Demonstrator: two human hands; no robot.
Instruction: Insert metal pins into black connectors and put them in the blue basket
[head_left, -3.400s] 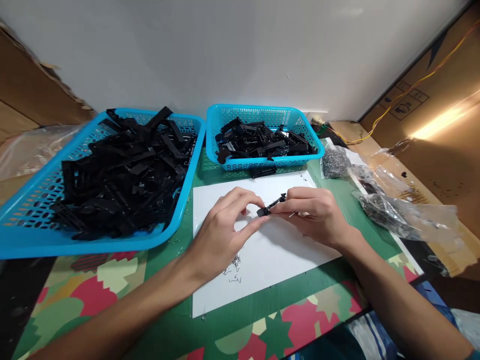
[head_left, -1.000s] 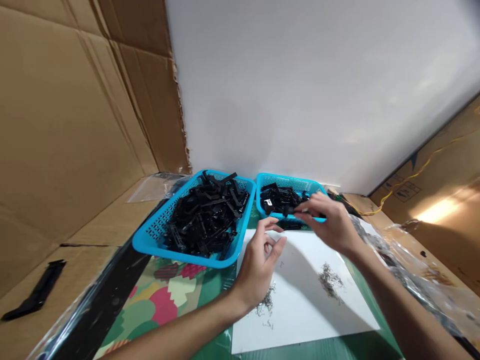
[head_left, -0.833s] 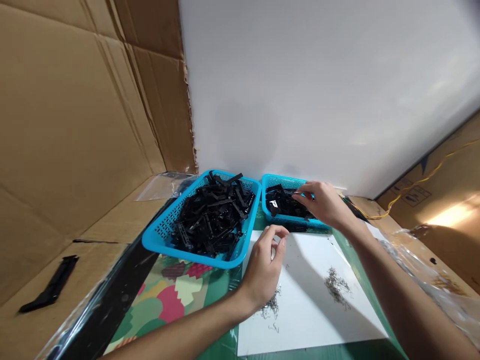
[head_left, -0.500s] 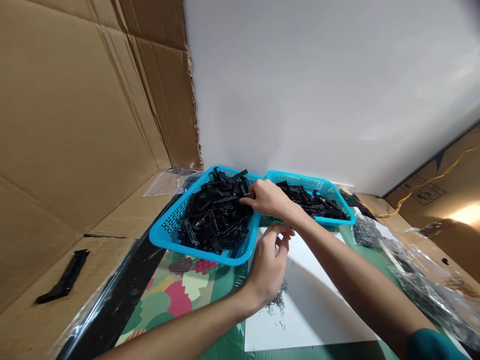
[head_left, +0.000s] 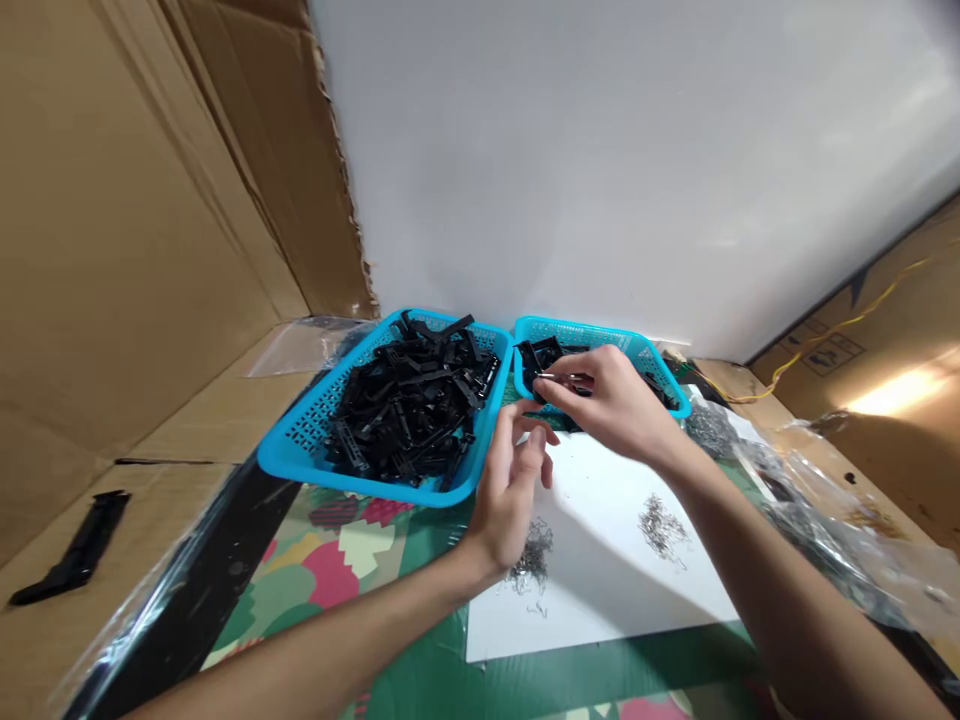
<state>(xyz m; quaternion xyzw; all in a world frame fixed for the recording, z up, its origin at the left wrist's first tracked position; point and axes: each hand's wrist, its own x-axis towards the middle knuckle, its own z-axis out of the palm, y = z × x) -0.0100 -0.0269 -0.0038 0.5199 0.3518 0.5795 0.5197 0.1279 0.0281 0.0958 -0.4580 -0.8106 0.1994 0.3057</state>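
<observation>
My right hand (head_left: 611, 400) is closed in a pinch on a thin, shiny metal tool (head_left: 559, 377), its kind too small to make out, in front of the right blue basket (head_left: 652, 355). Dark plastic shows by the tool's tip; whether it is held or lies in the basket, I cannot tell. My left hand (head_left: 510, 490) is just below, fingers apart and loosely curved, with nothing visible in them. It is beside the left blue basket (head_left: 296, 470), which is heaped with black plastic parts (head_left: 409, 400). Small wire pieces (head_left: 531, 560) lie in a pile near the left wrist.
A white sheet (head_left: 570, 610) lies on the green patterned table cover (head_left: 420, 640), with a second wire pile (head_left: 661, 528) on it. Clear bags (head_left: 832, 540) are at right. One black part (head_left: 79, 550) rests on cardboard at left. A white wall (head_left: 540, 160) stands behind.
My right hand has moved right, from the left basket to the front of the right one. My left hand's fingers have spread from a pinch. The view has shifted, showing the second wire pile.
</observation>
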